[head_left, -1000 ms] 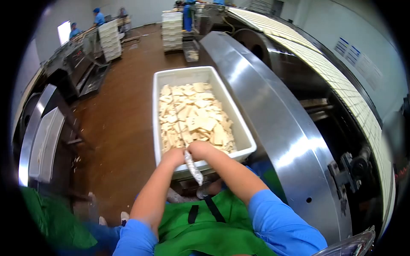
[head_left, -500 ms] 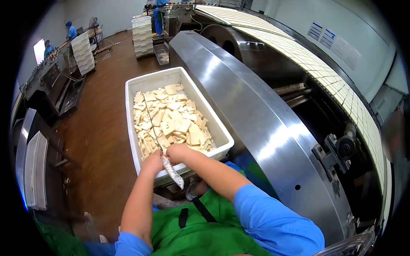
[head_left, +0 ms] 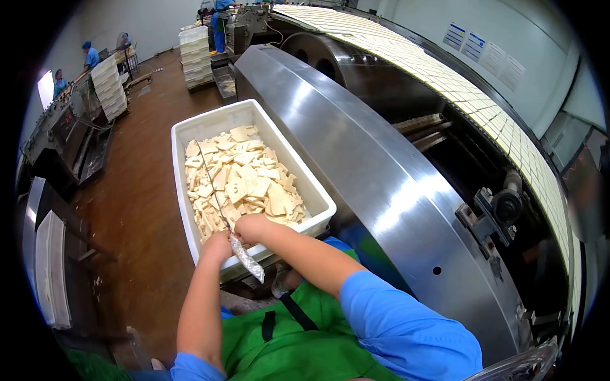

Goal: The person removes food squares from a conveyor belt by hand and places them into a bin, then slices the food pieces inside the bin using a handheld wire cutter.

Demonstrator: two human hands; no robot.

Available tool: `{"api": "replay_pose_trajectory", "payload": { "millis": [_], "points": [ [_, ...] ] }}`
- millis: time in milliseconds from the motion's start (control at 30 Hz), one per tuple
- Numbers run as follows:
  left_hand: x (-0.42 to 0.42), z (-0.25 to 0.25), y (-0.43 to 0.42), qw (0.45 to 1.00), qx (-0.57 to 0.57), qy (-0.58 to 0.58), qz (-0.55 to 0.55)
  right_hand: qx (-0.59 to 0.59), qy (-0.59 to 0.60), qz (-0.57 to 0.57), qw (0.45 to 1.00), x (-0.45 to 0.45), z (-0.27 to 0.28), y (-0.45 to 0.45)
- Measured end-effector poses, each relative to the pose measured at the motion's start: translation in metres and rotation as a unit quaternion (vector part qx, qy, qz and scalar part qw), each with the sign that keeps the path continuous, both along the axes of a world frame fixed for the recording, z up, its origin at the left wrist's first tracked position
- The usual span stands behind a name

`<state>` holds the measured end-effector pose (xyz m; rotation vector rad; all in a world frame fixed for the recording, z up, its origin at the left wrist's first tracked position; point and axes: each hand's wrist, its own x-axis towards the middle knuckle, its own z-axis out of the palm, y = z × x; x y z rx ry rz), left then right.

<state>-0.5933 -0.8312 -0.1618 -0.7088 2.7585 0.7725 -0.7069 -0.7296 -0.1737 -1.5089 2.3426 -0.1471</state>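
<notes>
A white plastic tub (head_left: 180,190) holds a heap of flat, pale broken pieces (head_left: 244,178) that look like biscuit or wafer. Along its left side lies a long thin dark rod (head_left: 211,184), whose near end is a handle wrapped in shiny film (head_left: 248,259), jutting over the near rim. My left hand (head_left: 216,246) is closed at the near left corner, against the rod where the wrapping begins. Just across the rod, my right hand (head_left: 251,227) is closed low over the pieces. The fingertips of both hands are hidden, so what they grip cannot be made out.
A steel machine cover (head_left: 343,146) runs close along the tub's right side, beneath a conveyor (head_left: 438,73) carrying rows of pale slabs. Stacked white trays (head_left: 195,57) stand farther back. Co-workers (head_left: 90,56) in blue are at the far left, near another machine (head_left: 70,127).
The whole view has shifted slightly, so the tub and hands appear a little farther left. Both hands keep their closed pose beside the rod, and the pieces look the same.
</notes>
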Motion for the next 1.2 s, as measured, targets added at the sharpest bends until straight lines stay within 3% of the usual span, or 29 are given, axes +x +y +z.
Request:
{"api": "replay_pose_trajectory", "payload": {
  "millis": [867,1033,1067,1100,1133,1200],
  "points": [
    [-0.002,-0.006,-0.005,0.998,-0.034,-0.045,0.0,0.01,-0.095,0.042,0.995,0.002,0.006,-0.002],
    [0.003,-0.004,-0.003,1.0,0.0,-0.004,-0.028,-0.016,-0.061,0.068,0.996,-0.01,-0.025,-0.004],
    [0.003,-0.01,-0.007,0.997,-0.053,-0.036,-0.044,-0.005,-0.073,0.031,0.997,0.002,0.003,0.003],
    [0.008,-0.016,-0.007,0.999,-0.002,0.034,-0.013,0.021,-0.038,0.055,0.998,-0.014,-0.034,-0.004],
    [-0.005,-0.051,-0.015,1.0,0.0,0.028,0.0,0.002,-0.075,0.061,0.995,-0.016,-0.032,-0.002],
    [0.005,-0.024,-0.005,0.996,-0.056,0.056,-0.038,0.012,-0.033,0.027,0.999,-0.026,-0.047,-0.006]
  ]
}}
